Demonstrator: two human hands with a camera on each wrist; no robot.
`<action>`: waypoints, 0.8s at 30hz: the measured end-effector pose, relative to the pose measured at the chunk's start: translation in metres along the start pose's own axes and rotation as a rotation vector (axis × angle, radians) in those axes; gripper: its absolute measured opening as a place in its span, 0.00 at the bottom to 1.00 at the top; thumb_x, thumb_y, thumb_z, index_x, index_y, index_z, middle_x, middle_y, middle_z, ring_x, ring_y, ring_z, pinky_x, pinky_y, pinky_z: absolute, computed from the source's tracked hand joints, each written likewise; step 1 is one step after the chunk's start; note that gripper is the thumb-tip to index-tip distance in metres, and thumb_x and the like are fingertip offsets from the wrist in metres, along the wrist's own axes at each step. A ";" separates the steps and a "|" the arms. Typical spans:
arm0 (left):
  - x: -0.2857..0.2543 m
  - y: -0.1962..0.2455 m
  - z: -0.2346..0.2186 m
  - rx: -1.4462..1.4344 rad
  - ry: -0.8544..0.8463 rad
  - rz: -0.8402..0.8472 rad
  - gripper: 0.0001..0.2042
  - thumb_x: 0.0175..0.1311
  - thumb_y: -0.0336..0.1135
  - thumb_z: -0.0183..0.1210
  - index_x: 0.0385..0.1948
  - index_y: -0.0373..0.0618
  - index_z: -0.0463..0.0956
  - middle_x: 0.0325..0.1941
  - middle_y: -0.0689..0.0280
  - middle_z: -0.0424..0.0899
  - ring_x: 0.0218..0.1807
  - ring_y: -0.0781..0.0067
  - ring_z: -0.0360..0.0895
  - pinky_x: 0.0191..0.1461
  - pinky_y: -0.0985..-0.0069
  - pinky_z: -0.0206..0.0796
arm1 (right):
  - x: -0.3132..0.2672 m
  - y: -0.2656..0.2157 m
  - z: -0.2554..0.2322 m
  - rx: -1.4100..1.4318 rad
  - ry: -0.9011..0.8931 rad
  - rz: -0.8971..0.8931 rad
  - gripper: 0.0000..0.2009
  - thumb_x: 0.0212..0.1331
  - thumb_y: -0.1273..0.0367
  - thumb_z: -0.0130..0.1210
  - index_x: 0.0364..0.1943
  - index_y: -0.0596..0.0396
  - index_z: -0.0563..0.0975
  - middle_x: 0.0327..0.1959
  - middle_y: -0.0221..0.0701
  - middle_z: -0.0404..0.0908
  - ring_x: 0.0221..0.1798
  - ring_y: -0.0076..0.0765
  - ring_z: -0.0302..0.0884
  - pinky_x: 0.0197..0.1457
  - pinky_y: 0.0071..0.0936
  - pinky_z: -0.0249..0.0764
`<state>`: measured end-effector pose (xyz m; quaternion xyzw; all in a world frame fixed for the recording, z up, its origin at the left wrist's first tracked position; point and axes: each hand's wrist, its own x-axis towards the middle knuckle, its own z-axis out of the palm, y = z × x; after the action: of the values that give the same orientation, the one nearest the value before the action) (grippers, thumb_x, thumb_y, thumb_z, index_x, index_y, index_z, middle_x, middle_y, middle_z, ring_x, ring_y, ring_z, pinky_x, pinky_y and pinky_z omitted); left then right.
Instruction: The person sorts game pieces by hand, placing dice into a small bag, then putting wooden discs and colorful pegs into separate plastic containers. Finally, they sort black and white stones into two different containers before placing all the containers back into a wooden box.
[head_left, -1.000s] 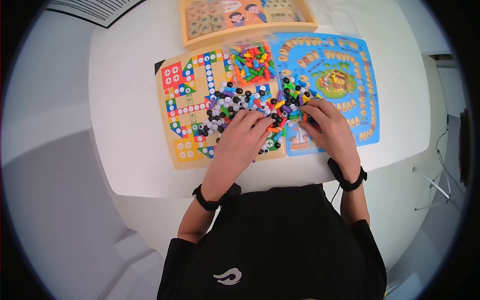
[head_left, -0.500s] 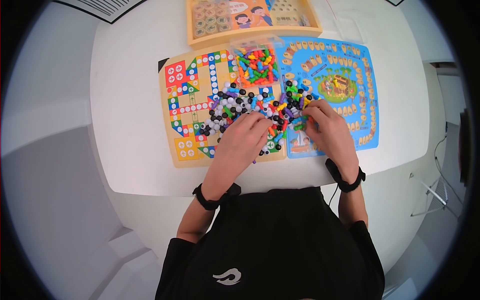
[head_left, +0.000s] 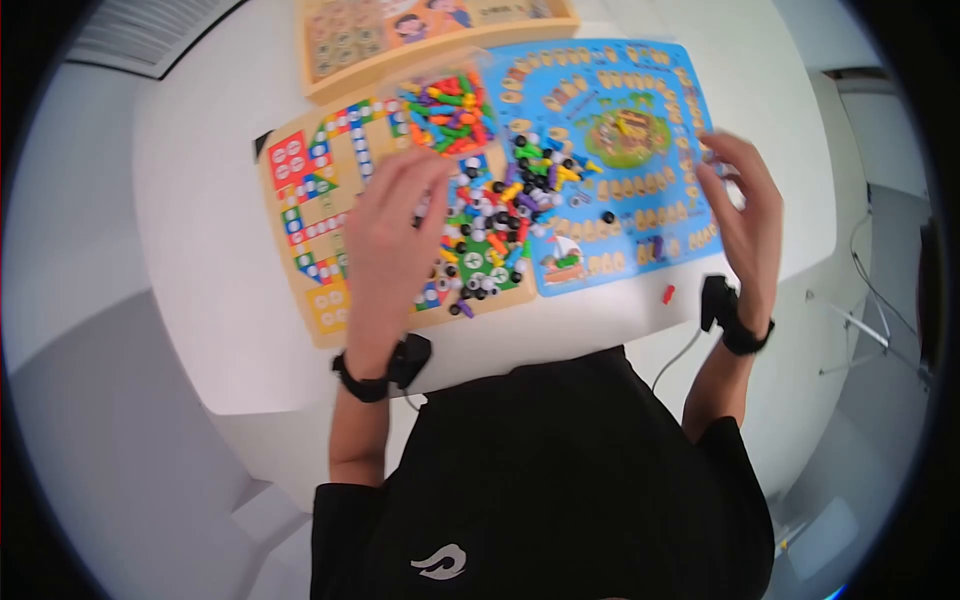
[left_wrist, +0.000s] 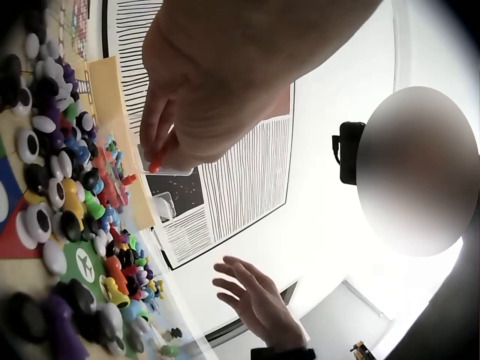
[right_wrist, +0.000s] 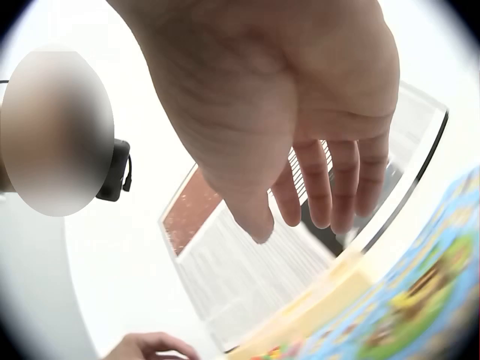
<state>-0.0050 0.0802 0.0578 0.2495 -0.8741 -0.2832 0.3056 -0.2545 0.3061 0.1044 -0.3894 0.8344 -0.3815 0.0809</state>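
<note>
My left hand (head_left: 395, 225) is above the left part of a heap of black and white round pieces and coloured pawns (head_left: 500, 215). In the left wrist view its thumb and fingers pinch an orange-red pawn (left_wrist: 155, 164). Over the right side of the blue game board (head_left: 625, 140), my right hand (head_left: 745, 200) is raised with fingers spread, and its palm shows bare in the right wrist view. Loose pieces lie between the hands: a black one (head_left: 608, 217) and a purple pawn (head_left: 657, 245) on the blue board, a red pawn (head_left: 668, 294) on the white table.
Under the heap lies a tan flying-chess board (head_left: 285, 155), beside the blue one. A clear box of coloured pawns (head_left: 450, 115) stands behind the heap. Further back is a wooden box (head_left: 440, 60) with round wooden pieces and a booklet. The table's front edge (head_left: 520, 365) runs near my body.
Both hands have come up off the heap, the left shifting left, the right moving well to the right and spreading. A few pieces now lie scattered to the right. The head view has shifted.
</note>
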 end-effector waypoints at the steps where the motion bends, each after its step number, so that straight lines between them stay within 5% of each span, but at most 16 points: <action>1: 0.007 -0.004 0.000 0.013 -0.010 0.010 0.08 0.62 0.21 0.68 0.41 0.41 0.85 0.47 0.63 0.87 0.43 0.67 0.86 0.46 0.74 0.78 | -0.024 0.022 -0.023 -0.080 0.004 0.078 0.12 0.64 0.74 0.66 0.51 0.60 0.83 0.51 0.32 0.86 0.42 0.26 0.80 0.46 0.25 0.76; 5: 0.037 -0.028 0.008 0.119 -0.053 0.068 0.07 0.64 0.25 0.66 0.42 0.46 0.84 0.47 0.66 0.86 0.45 0.62 0.86 0.45 0.70 0.79 | -0.122 0.045 -0.045 -0.053 -0.118 0.382 0.15 0.60 0.74 0.69 0.52 0.59 0.83 0.49 0.32 0.83 0.39 0.25 0.80 0.40 0.25 0.77; 9: 0.052 -0.038 0.012 0.252 -0.130 0.077 0.08 0.68 0.30 0.65 0.46 0.48 0.85 0.55 0.67 0.87 0.49 0.62 0.86 0.49 0.70 0.79 | -0.152 0.046 -0.010 -0.098 -0.063 0.408 0.13 0.61 0.77 0.67 0.49 0.59 0.83 0.45 0.33 0.82 0.38 0.28 0.81 0.42 0.27 0.80; 13: 0.038 -0.012 0.000 0.147 -0.202 -0.081 0.11 0.68 0.32 0.66 0.50 0.47 0.84 0.56 0.63 0.86 0.56 0.58 0.84 0.58 0.67 0.76 | -0.141 0.048 -0.007 -0.116 -0.066 0.341 0.09 0.62 0.79 0.65 0.46 0.59 0.84 0.43 0.33 0.83 0.36 0.31 0.82 0.43 0.28 0.80; 17: 0.002 0.015 -0.001 0.074 -0.254 0.094 0.12 0.64 0.31 0.68 0.49 0.45 0.84 0.51 0.63 0.85 0.54 0.60 0.82 0.57 0.65 0.75 | -0.107 0.037 -0.005 -0.092 0.009 0.278 0.09 0.62 0.78 0.64 0.47 0.59 0.84 0.43 0.33 0.83 0.36 0.32 0.83 0.42 0.28 0.80; 24: -0.061 0.070 0.049 -0.191 -0.617 0.355 0.16 0.57 0.26 0.69 0.48 0.42 0.81 0.52 0.63 0.80 0.54 0.61 0.78 0.55 0.67 0.76 | -0.087 0.039 0.015 -0.190 -0.120 0.199 0.10 0.62 0.79 0.63 0.47 0.59 0.84 0.43 0.34 0.83 0.35 0.36 0.84 0.43 0.31 0.81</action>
<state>-0.0144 0.1845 0.0476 -0.0329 -0.9245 -0.3679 0.0939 -0.2117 0.3754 0.0526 -0.3326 0.8949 -0.2671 0.1308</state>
